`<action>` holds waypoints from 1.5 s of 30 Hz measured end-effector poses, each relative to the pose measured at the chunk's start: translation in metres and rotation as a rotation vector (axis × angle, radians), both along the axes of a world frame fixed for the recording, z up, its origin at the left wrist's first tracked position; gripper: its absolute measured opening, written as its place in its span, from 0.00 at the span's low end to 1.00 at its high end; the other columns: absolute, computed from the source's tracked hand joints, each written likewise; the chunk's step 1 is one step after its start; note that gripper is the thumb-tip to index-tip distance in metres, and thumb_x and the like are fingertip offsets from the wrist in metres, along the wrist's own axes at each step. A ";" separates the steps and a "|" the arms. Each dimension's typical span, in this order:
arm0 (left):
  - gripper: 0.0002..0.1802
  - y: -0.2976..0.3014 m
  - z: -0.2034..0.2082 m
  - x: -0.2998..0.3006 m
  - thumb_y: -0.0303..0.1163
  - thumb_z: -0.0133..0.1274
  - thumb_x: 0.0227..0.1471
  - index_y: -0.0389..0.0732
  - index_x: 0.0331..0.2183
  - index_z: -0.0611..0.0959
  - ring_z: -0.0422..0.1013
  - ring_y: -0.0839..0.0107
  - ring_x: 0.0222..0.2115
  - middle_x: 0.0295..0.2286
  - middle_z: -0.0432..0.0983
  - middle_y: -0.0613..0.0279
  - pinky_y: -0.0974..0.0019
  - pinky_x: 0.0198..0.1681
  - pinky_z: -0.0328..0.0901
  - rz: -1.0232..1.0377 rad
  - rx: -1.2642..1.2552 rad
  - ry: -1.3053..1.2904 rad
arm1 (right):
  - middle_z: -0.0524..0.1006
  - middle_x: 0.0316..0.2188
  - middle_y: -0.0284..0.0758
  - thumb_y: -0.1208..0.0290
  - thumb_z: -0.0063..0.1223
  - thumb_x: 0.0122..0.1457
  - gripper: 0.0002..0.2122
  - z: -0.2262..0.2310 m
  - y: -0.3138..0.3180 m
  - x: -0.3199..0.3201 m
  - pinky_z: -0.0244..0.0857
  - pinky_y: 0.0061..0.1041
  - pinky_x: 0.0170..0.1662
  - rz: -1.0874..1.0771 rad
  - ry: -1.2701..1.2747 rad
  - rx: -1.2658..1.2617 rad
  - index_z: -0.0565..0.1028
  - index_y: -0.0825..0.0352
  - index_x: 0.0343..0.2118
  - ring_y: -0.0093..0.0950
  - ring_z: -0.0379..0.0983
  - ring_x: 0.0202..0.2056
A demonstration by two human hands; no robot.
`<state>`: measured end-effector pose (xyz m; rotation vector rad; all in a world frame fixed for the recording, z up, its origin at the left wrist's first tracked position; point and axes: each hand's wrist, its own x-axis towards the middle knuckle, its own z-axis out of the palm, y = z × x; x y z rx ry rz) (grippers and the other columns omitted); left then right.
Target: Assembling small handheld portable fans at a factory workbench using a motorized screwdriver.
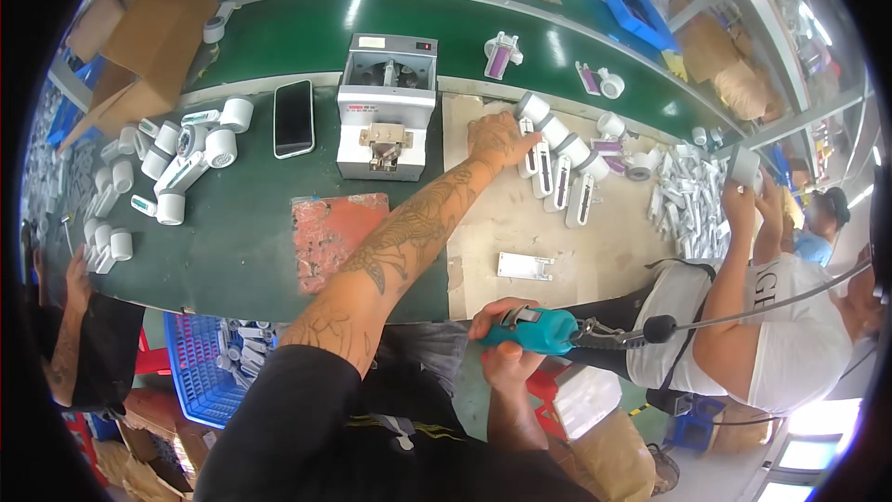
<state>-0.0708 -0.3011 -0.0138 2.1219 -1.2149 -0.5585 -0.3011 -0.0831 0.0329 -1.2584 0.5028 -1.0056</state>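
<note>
My left hand (pixel 500 139) reaches across the bench to a row of white plastic units with round heads and flat handles. Its fingers curl at the nearest-left unit (pixel 528 160), thumb against it; the fingertips are partly hidden. Several similar units (pixel 561 184) stand side by side to its right. My right hand (pixel 509 363) grips a teal electric screwdriver (pixel 537 331) at the bench's front edge, its rear end clipped to a hanging cord. A loose white plastic housing piece (pixel 524 266) lies on the cardboard sheet (pixel 595 260) between the hands.
A grey screw feeder (pixel 386 112) stands mid-bench, beside a phone (pixel 294 119) and a worn red pad (pixel 340 237). White units (pixel 190 153) cluster left; small white parts (pixel 692 200) pile right. Behind runs a green conveyor (pixel 307 28). Co-workers (pixel 771 316) sit at both sides.
</note>
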 end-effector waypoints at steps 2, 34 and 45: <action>0.36 -0.009 -0.021 0.001 0.61 0.56 0.48 0.33 0.38 0.85 0.77 0.51 0.43 0.42 0.81 0.47 0.55 0.51 0.70 0.099 -0.110 -0.044 | 0.75 0.26 0.36 0.38 0.66 0.51 0.38 0.001 -0.002 -0.001 0.68 0.23 0.32 -0.002 0.005 0.003 0.71 0.75 0.46 0.26 0.74 0.28; 0.12 0.311 0.014 0.064 0.38 0.54 0.59 0.47 0.44 0.85 0.70 0.59 0.46 0.42 0.77 0.63 0.51 0.55 0.61 -0.172 -0.372 -0.167 | 0.73 0.21 0.33 0.54 0.53 0.68 0.20 0.018 -0.085 0.249 0.66 0.24 0.26 0.080 -0.162 -0.386 0.72 0.71 0.36 0.23 0.72 0.22; 0.13 0.308 0.010 0.066 0.38 0.54 0.59 0.45 0.43 0.84 0.70 0.61 0.47 0.40 0.77 0.63 0.48 0.55 0.62 -0.146 -0.411 -0.197 | 0.73 0.20 0.33 0.53 0.50 0.70 0.22 0.039 -0.058 0.212 0.65 0.22 0.25 0.103 -0.009 -0.191 0.73 0.74 0.40 0.22 0.71 0.21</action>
